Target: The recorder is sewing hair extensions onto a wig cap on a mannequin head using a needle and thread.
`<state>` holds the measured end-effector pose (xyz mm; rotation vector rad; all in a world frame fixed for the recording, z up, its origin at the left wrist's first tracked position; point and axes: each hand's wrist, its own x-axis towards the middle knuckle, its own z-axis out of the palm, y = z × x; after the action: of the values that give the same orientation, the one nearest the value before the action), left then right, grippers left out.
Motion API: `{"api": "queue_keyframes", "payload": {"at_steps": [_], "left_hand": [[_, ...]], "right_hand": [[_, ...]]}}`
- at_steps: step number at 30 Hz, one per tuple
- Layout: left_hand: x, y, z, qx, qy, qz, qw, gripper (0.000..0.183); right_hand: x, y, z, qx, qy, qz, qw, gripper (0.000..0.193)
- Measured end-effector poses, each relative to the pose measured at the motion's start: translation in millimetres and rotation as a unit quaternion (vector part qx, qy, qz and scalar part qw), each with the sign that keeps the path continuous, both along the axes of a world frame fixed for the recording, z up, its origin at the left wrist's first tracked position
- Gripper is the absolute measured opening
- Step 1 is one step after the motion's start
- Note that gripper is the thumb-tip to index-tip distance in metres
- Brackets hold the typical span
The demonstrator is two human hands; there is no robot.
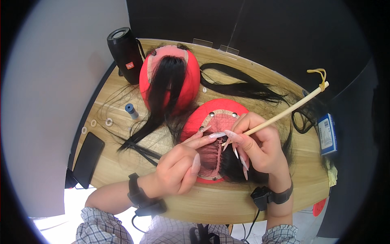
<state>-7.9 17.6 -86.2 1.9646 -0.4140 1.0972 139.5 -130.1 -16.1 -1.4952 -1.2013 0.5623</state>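
Observation:
My right hand (260, 142) pinches a thin pale wooden stick (290, 109) near its lower end. A yellow cord loop (321, 77) hangs at the stick's upper end. The stick's tip meets a mesh wig cap (209, 156) with rows of black hair, pinned over a red head form (215, 104). My left hand (178, 166) rests on the cap's left side, two fingers stretched out and the others curled. Its index fingertip lies right beside my right thumb. Any strand between the fingertips is too fine to make out. Loose black hair (243, 173) spreads under my right hand.
Behind stands another red head form (191, 91) with a long-haired cap, beside a black cylindrical speaker (126, 57). A blue cylinder (131, 110), small white rings (109, 122) and a dark phone (88, 158) lie left. At the back is a hair bundle (239, 77); a blue-white box (327, 134) stands right.

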Motion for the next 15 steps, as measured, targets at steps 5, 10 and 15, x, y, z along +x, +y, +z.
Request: {"api": "queue_keyframes", "payload": {"at_steps": [5,10,15], "left_hand": [[0.1,0.4,-0.5,-0.001,0.003,-0.004,1.0,0.006],[0.5,0.7,-0.5,0.0,0.002,-0.006,1.0,0.005],[0.7,1.1,0.4,0.002,0.002,-0.012,1.0,0.004]], "right_hand": [[-2.0,1.3,3.5,-0.027,0.033,-0.048,0.998,0.013],[-1.3,2.4,3.7,-0.023,0.057,-0.041,0.997,0.014],[-0.6,1.6,2.8,-0.022,0.076,-0.039,0.996,0.014]]}}
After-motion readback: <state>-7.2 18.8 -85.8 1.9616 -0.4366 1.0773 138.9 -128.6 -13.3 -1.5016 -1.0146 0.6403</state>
